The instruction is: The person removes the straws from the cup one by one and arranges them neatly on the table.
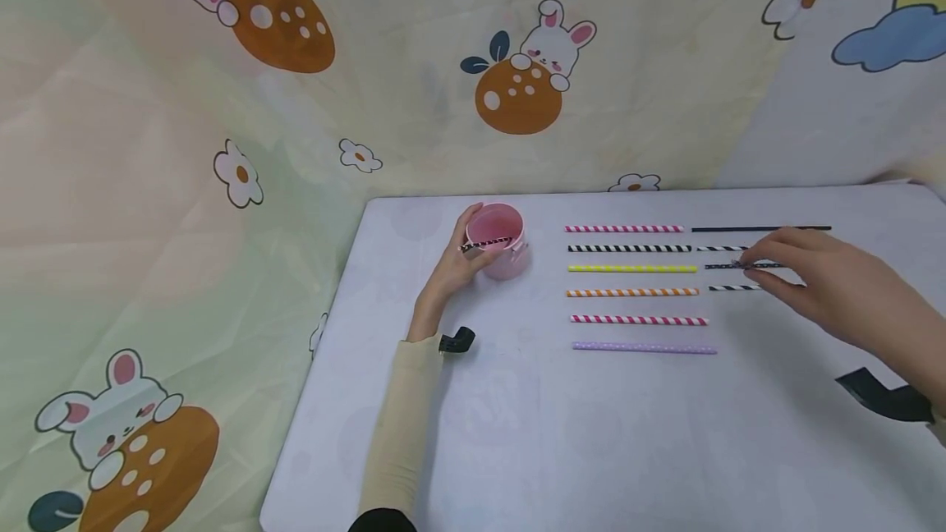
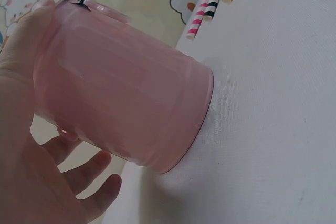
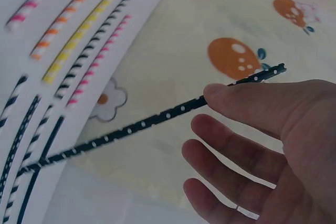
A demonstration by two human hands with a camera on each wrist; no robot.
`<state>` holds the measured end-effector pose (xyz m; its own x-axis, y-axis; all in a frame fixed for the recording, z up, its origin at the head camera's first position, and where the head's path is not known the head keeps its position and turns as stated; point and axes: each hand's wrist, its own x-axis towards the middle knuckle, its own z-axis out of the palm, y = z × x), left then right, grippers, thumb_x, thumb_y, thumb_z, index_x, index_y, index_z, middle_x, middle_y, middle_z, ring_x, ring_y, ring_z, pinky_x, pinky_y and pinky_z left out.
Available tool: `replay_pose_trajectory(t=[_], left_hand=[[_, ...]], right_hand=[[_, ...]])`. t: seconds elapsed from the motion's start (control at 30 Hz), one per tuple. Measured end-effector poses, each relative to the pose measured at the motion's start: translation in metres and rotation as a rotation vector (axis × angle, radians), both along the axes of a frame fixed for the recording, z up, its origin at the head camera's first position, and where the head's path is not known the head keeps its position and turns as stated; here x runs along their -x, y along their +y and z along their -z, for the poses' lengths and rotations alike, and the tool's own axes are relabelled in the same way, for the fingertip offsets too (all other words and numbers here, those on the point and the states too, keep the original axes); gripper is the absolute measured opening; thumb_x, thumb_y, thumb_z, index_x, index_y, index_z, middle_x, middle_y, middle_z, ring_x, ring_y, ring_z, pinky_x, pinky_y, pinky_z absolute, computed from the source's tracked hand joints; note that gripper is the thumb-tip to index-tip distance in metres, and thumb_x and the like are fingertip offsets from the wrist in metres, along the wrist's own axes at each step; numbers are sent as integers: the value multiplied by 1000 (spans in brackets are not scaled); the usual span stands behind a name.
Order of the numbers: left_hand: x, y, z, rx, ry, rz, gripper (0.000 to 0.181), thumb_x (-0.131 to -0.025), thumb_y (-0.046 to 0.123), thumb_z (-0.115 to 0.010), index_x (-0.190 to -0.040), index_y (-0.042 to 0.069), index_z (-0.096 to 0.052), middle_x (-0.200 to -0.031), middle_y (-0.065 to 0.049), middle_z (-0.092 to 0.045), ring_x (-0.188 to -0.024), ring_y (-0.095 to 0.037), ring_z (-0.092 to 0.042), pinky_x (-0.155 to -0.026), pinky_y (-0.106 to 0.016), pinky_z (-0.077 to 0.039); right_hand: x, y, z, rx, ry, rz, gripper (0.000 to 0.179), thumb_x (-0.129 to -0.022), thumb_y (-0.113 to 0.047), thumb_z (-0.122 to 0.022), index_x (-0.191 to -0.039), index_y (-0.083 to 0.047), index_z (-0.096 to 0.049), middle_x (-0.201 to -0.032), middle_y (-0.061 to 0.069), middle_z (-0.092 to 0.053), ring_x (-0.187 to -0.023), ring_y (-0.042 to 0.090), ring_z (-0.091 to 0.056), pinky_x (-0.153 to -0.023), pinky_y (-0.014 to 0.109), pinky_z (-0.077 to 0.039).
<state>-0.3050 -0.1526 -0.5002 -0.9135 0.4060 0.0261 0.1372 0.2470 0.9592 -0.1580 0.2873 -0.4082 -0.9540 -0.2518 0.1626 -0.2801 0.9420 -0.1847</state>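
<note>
My left hand (image 1: pixel 443 277) grips a pink translucent cup (image 1: pixel 507 268) near its rim, with the cup's mouth facing up. A black-and-white patterned straw (image 1: pixel 488 244) shows across that mouth, close to the thumb. In the left wrist view the cup's side (image 2: pixel 121 82) fills the middle, with the fingers behind it. My right hand (image 1: pixel 838 273) pinches a black straw with white dots (image 3: pixel 157 117) between thumb and forefinger. Below that hand, partly covered by it, lie a plain black straw (image 1: pixel 739 229), another dotted black straw (image 1: pixel 724 267) and two black-and-white striped straws (image 1: pixel 732 288).
Left of the right hand, several straws lie in a column: pink-striped (image 1: pixel 624 229), black-striped (image 1: pixel 628 249), yellow (image 1: pixel 631 268), orange-striped (image 1: pixel 631 293), red-striped (image 1: pixel 639 320) and lilac (image 1: pixel 643 348). They rest on a white table (image 1: pixel 591 450), before a cloth (image 1: pixel 414 105) with rabbit prints.
</note>
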Motion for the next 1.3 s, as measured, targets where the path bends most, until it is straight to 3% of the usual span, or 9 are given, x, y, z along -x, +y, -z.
replay_pose_trajectory(t=[0.1,0.23,0.33,0.47,0.7,0.97,1.13,1.3], left_hand=[[6,-1,9,2,3,2,89,-90,17,-74,-160,22,-18,-160,-11,-31,-147,-34,-31,-117,-59,-32],[14,-2,25,-4,8,-5,90,-90,19,-75,-160,30,-19,-161,-8,-31,-147,-31,-31,-118,-60,-30],[15,-3,29,0,16,-16,89,-89,22,-75,-158,37,-20,-160,-4,-32,-147,-27,-32,-117,-59,-32],[15,-3,30,1,33,-22,88,-89,25,-77,-156,41,-22,-159,-2,-34,-145,-26,-35,-116,-56,-36],[14,-3,29,2,59,-23,88,-89,27,-77,-158,36,-23,-159,1,-33,-145,-24,-34,-116,-58,-34],[14,-4,30,0,49,-31,86,-88,30,-77,-155,43,-24,-158,1,-35,-144,-23,-36,-115,-57,-36],[14,-4,30,-3,41,-22,88,-88,31,-77,-156,40,-23,-158,1,-34,-145,-23,-34,-116,-58,-34],[15,-3,28,-1,38,-12,90,-89,21,-75,-160,29,-19,-162,-4,-30,-149,-27,-29,-118,-62,-27]], right_hand=[[-3,5,9,-72,91,-20,28,-72,-4,-85,-98,-7,-74,-99,15,-69,-85,34,-65,-74,56,-55],[-4,11,22,-161,64,2,32,-70,-3,-86,-99,-4,-73,-97,19,-69,-84,38,-64,-77,58,-55],[-5,16,31,-185,59,-11,31,-69,-3,-87,-97,-4,-73,-93,17,-69,-82,36,-64,-75,56,-55],[-4,21,43,-208,40,-34,30,-69,-1,-86,-95,-4,-72,-89,13,-68,-79,33,-63,-70,54,-55],[-1,24,63,-308,-75,-11,28,-73,-6,-85,-97,-3,-71,-93,18,-68,-88,40,-65,-77,60,-53],[0,30,81,-281,-100,-50,23,-76,-5,-83,-96,-3,-71,-88,12,-67,-79,33,-64,-68,52,-54],[0,34,90,-260,-105,-73,19,-77,-5,-81,-93,-5,-70,-85,9,-67,-74,29,-63,-62,48,-52],[-1,36,97,-270,-117,-54,17,-78,-5,-80,-92,-5,-70,-84,10,-67,-75,32,-63,-66,54,-52]])
